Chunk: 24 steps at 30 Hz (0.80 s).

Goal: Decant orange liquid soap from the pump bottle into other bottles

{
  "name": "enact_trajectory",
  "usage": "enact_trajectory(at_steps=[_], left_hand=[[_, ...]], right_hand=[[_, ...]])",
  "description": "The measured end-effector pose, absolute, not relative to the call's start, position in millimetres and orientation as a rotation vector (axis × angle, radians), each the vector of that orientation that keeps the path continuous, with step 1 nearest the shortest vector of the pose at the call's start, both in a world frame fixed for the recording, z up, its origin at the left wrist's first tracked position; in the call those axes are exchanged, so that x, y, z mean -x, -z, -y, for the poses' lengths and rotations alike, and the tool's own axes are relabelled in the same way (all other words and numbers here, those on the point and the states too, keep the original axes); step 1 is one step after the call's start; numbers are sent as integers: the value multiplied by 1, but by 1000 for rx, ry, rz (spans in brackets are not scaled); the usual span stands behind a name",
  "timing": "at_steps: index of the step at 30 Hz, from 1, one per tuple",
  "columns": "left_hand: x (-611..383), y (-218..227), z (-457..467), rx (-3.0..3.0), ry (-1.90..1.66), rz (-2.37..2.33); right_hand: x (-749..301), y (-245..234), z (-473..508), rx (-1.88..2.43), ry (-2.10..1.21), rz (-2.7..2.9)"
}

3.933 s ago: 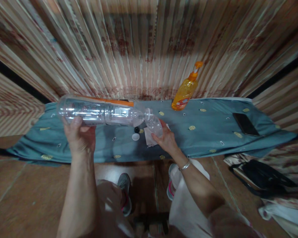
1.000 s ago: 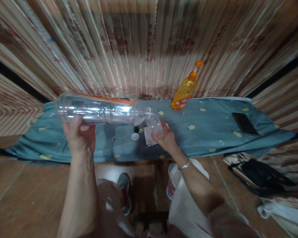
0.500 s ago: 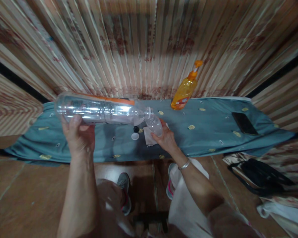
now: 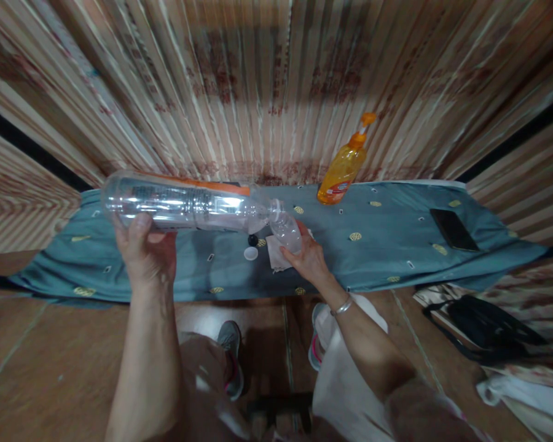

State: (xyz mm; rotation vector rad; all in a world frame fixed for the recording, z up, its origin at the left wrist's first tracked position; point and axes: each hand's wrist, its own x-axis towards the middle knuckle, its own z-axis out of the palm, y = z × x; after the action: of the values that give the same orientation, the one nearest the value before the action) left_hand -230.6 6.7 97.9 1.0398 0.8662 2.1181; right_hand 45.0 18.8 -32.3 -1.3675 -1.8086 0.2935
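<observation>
My left hand (image 4: 147, 248) is closed round the base end of a large clear plastic bottle (image 4: 179, 202) with an orange-edged label. The bottle lies nearly level in the air, its neck pointing right. At its mouth is the opening of a small clear bottle (image 4: 286, 232), tilted and gripped by my right hand (image 4: 308, 255). Whether liquid passes between them I cannot tell. Below the two necks, a black cap (image 4: 252, 240) and a white cap (image 4: 251, 253) lie on the cloth. A folded pale cloth (image 4: 276, 255) sits partly behind my right hand.
An orange pump bottle (image 4: 341, 169) stands at the back of the table, which is covered by a green-blue cloth (image 4: 373, 258). A black phone (image 4: 452, 229) lies at the right. On the floor at right is a black bag (image 4: 483, 325). Pleated curtains (image 4: 258, 92) surround the table.
</observation>
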Motion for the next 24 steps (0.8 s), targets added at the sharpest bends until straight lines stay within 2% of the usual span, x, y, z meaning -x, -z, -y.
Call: enact_trajectory(at_steps=[24], left_hand=[[227,-101,-4,-1032,-2103,-913]], right_hand=[[-45,31,-18,1389,-302,1822]])
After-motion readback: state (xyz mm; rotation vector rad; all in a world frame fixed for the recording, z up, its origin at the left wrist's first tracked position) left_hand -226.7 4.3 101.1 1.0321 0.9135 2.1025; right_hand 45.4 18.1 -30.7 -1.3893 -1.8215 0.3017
